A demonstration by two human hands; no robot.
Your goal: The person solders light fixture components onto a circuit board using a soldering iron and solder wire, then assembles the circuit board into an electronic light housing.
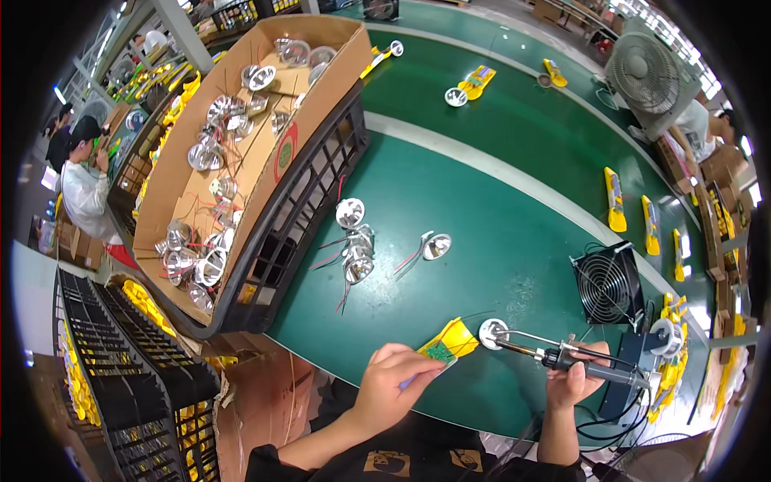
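Note:
My left hand (392, 387) grips a yellow plastic housing (458, 336) close to the table's near edge. A small green circuit board (439, 352) sits on the housing beside my fingertips. In my right hand (572, 379) is a black soldering iron (598, 369) with a thin metal tube along it. Its tip points left at a round lamp reflector (492, 333) with a white back, which lies against the housing's right end. Whether the tip touches it, I cannot tell. Thin wires run beside the housing. Farther off lie a single reflector (436, 246) and a small cluster of reflectors (357, 253) with red wires.
A cardboard box (309, 132) of reflectors rests in a black crate (269, 269) at left. A small black fan (606, 285) and a solder spool (666, 337) stand at right. Beyond runs a green conveyor (514, 120) carrying yellow housings. Other people work at both sides.

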